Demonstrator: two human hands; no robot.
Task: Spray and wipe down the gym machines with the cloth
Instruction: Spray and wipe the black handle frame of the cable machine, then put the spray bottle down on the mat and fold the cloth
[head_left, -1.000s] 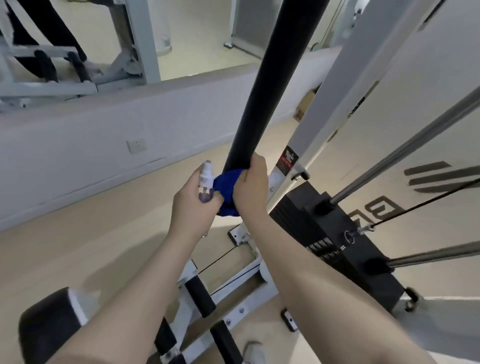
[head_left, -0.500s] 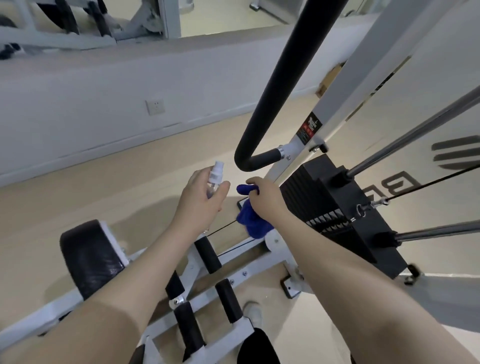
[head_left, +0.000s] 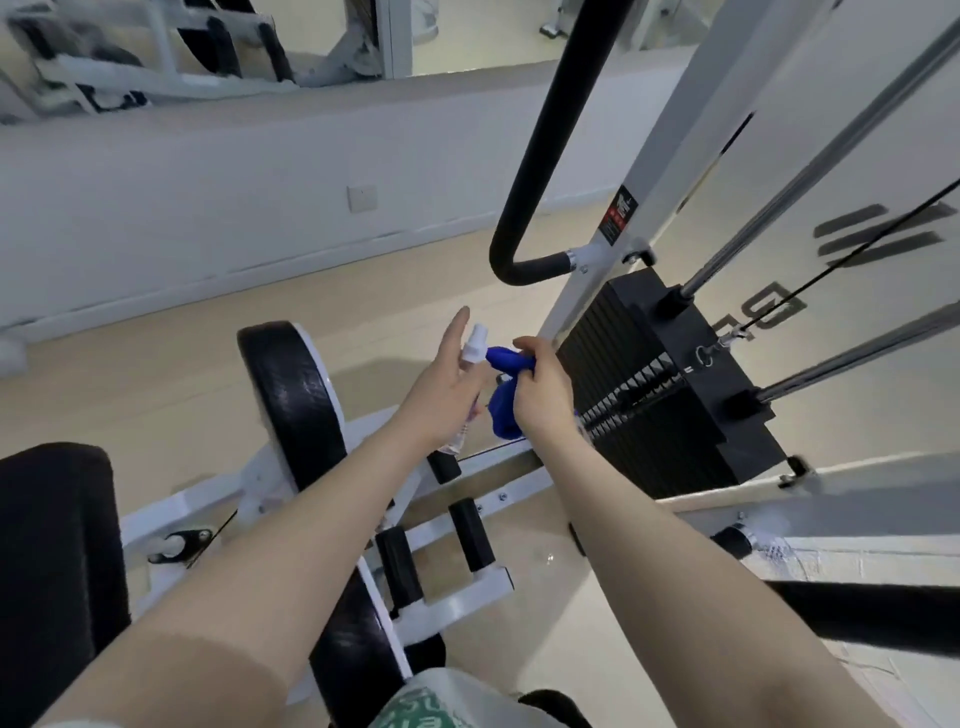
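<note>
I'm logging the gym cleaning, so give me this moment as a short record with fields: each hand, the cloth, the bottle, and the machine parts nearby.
left hand: holds the spray bottle, fingers partly extended
spray bottle: small, clear, white nozzle up
right hand: grips the blue cloth
blue cloth: bunched, hanging below the fingers, touching no machine part
black curved handle: above the hands, untouched
weight stack: black, right of the hands
round black pad: left of the hands

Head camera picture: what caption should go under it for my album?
Left hand holding a spray bottle, right hand gripping a blue cloth beside the weight stack.
</note>
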